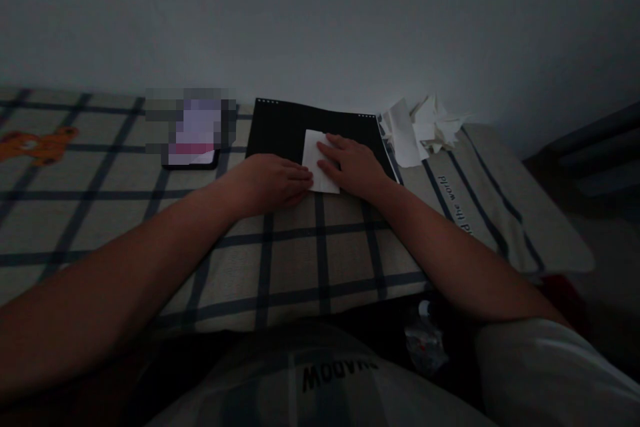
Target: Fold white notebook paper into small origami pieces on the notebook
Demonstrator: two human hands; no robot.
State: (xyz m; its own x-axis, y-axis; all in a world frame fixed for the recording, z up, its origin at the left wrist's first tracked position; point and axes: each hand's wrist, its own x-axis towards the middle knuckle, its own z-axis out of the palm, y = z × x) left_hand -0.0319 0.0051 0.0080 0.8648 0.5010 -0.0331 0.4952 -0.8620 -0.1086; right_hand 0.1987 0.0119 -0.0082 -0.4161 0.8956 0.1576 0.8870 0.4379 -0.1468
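A small white folded paper (314, 150) lies on a black sheet (280, 130) at the far side of a checked bedcover (320, 240). My right hand (353, 165) rests flat on the paper's right half, fingers spread and pressing down. My left hand (277, 180) lies beside the paper's left edge, its fingertips touching that edge at the lower corner. Neither hand lifts the paper.
A phone (193, 147) with a lit, blurred screen lies left of the black sheet. A pile of white folded paper pieces (425, 127) sits to the right by the wall. An orange cartoon print (35, 145) marks the cover at far left. The room is dim.
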